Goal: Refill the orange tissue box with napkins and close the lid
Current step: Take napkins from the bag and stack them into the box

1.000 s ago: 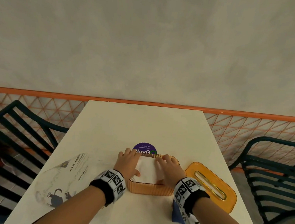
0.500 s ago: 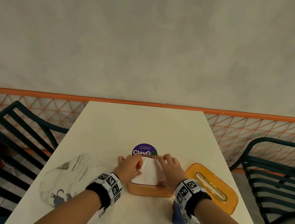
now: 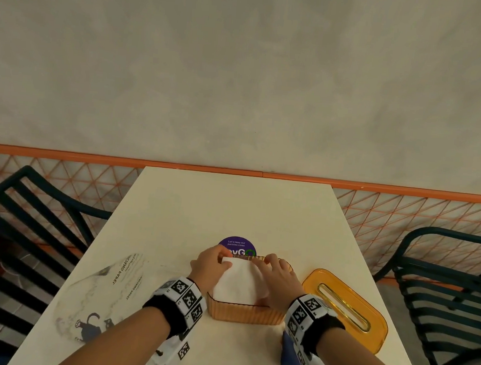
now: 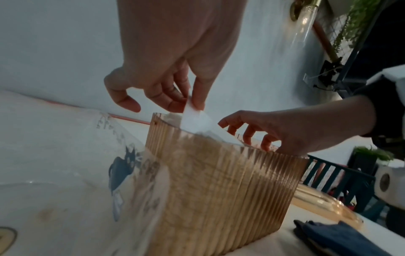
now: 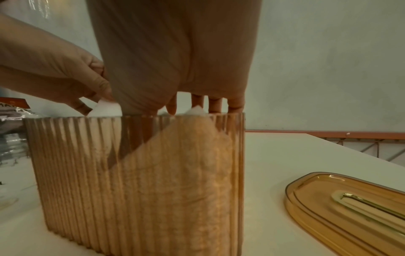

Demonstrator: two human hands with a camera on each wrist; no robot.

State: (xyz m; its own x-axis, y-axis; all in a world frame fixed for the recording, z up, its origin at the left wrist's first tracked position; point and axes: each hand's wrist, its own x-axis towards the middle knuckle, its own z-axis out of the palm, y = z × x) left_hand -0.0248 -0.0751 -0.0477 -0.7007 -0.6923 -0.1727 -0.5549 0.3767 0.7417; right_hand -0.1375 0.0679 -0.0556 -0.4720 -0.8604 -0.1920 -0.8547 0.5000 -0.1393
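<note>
The ribbed orange tissue box stands open near the table's front, filled to the rim with white napkins. My left hand pinches the far-left corner of the top napkin and lifts it slightly. With its fingers straight, my right hand presses down on the stack at the far right side of the box. The orange lid, with its gold slot, lies flat on the table to the right of the box.
A crumpled clear napkin wrapper lies left of the box. A blue cloth sits under my right wrist. A round purple sticker is on the white table behind the box. Dark chairs flank it.
My left hand slid from the stack's left side to its far-left corner and pinched up the top napkin. My right hand's fingers crept toward the far rim.
</note>
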